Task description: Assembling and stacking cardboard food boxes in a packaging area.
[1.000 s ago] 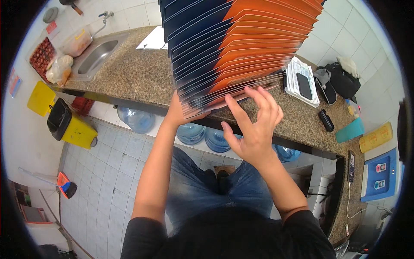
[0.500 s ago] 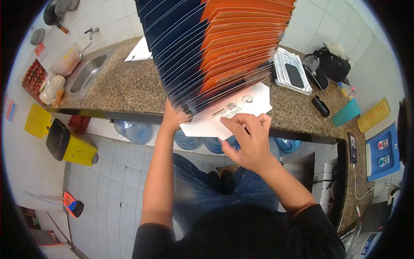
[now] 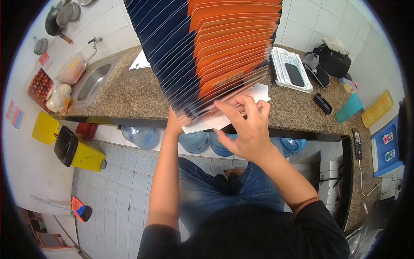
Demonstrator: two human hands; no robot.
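Note:
A thick fanned stack of navy and orange card folders (image 3: 233,52) stands over the counter in front of me, its pale edges stepped in many rows. At its lower left corner, my left hand (image 3: 174,123) grips the stack; the fingers are mostly hidden behind it. A white flap (image 3: 198,124) sticks out at the bottom of the stack. My right hand (image 3: 250,129) is at the lower front edges, its index fingertip against the cards and its thumb apart, near the white flap's edge. The fingers are spread, with nothing visibly gripped.
A granite counter (image 3: 125,93) runs across, with a steel sink (image 3: 97,80) at left. To the right lie a paper pile (image 3: 280,64), a black phone (image 3: 294,74), a black case (image 3: 322,103) and a teal cup (image 3: 349,108). Water jugs (image 3: 194,142) stand below; a yellow bin (image 3: 86,155) is at left.
The stack has shifted slightly left and up in view. My right fingertips have moved from the white flap up to the card edges, and less of the flap's printed face shows.

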